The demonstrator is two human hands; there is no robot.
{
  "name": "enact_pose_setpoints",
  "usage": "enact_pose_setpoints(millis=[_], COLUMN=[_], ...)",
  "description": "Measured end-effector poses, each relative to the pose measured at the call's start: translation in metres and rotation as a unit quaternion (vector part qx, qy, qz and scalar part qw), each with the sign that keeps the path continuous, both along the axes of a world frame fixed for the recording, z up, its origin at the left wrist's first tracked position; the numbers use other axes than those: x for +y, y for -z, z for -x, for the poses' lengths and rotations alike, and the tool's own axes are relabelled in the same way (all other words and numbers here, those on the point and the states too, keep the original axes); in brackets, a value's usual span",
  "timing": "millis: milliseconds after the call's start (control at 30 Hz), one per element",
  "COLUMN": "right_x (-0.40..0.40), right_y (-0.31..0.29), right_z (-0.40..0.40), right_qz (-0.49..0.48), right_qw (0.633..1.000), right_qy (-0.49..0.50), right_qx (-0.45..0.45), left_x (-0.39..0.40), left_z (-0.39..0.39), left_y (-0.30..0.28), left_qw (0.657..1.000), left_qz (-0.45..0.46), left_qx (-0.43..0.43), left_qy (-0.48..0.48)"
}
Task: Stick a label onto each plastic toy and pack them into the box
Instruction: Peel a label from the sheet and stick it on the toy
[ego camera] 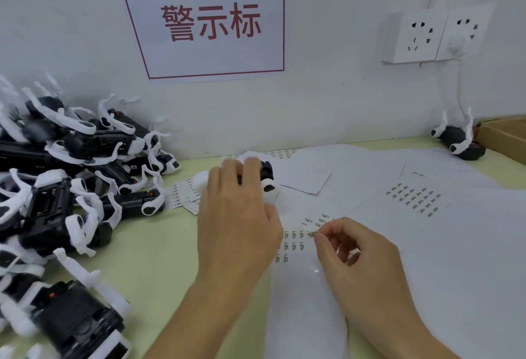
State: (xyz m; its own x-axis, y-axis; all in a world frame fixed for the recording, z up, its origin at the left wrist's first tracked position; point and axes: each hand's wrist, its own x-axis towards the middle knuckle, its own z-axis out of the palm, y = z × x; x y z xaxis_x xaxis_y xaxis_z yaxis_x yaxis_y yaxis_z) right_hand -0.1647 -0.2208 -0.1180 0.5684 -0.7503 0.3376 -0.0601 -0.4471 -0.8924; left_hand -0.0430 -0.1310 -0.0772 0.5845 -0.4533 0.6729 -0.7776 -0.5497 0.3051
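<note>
My left hand (239, 213) grips a black-and-white plastic toy (267, 179) on the table, fingers curled over its top. My right hand (358, 253) pinches a small label (312, 234) between thumb and forefinger, just above a label sheet (293, 245) with rows of printed stickers. A big pile of the same toys (71, 188) fills the left side of the table. One toy (458, 139) lies on its back at the far right, beside the open cardboard box (506, 134).
More label sheets (412, 199) and blank backing papers (455, 259) cover the right half of the yellow-green table (159, 259). Small sticker strips (182, 193) lie by the pile. A wall sign and sockets (435, 34) with a white cable stand behind.
</note>
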Motion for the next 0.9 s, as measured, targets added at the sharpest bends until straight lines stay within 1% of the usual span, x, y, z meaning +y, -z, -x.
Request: enact_pose_setpoints(millis=[67,133,200,267,333,400,433,467,533,567,633,733,800,833,900], right_x=[0.0,-0.001,-0.001,-0.002,-0.001,-0.001,0.0,0.0,0.0,0.0,-0.001,-0.002,-0.004,-0.005,-0.007], right_y=[0.001,0.002,0.003,0.004,0.004,0.002,0.001,0.001,-0.002,-0.004,-0.008,-0.013,-0.013,-0.013,-0.012], right_z=[0.0,0.0,-0.001,-0.002,-0.003,-0.002,-0.002,-0.001,0.001,0.002,0.003,0.005,0.005,0.005,0.006], right_qz=[-0.006,-0.005,-0.001,0.0,-0.002,-0.006,-0.008,-0.009,-0.001,0.005,0.01,0.009,0.018,0.023,0.036], right_qw=[1.0,1.0,1.0,1.0,1.0,1.0,1.0,1.0,1.0,0.999,0.999,0.998,0.998,0.998,0.998], right_qy=[-0.002,-0.002,-0.001,0.001,-0.001,-0.003,-0.003,-0.004,-0.011,-0.015,-0.026,-0.038,-0.037,-0.036,-0.034], right_qx=[-0.001,0.003,0.003,-0.001,-0.005,-0.012,-0.016,-0.02,-0.027,-0.03,-0.039,-0.052,-0.051,-0.049,-0.047], left_x=[-0.005,-0.009,-0.013,-0.015,-0.016,-0.015,-0.014,-0.014,-0.015,-0.015,-0.014,-0.006,-0.001,0.001,0.001], left_z=[-0.026,-0.048,-0.061,-0.067,-0.07,-0.069,-0.067,-0.063,-0.051,-0.044,-0.026,0.0,0.01,0.013,0.015], left_y=[-0.006,-0.008,-0.002,0.004,0.003,-0.005,-0.009,-0.014,-0.024,-0.026,-0.021,0.0,0.011,0.015,0.021], left_qw=[0.995,0.984,0.976,0.973,0.975,0.982,0.987,0.991,0.984,0.97,0.924,0.853,0.811,0.796,0.779], left_qz=[-0.095,-0.165,-0.195,-0.209,-0.2,-0.163,-0.134,-0.101,-0.047,-0.021,0.004,0.027,0.082,0.109,0.149], left_qx=[0.017,0.041,0.072,0.047,0.0,-0.007,0.014,0.054,0.171,0.24,0.366,0.495,0.552,0.565,0.57], left_qy=[-0.028,-0.051,-0.067,-0.084,-0.1,-0.095,-0.083,-0.066,-0.009,0.032,0.108,0.163,0.178,0.187,0.216])
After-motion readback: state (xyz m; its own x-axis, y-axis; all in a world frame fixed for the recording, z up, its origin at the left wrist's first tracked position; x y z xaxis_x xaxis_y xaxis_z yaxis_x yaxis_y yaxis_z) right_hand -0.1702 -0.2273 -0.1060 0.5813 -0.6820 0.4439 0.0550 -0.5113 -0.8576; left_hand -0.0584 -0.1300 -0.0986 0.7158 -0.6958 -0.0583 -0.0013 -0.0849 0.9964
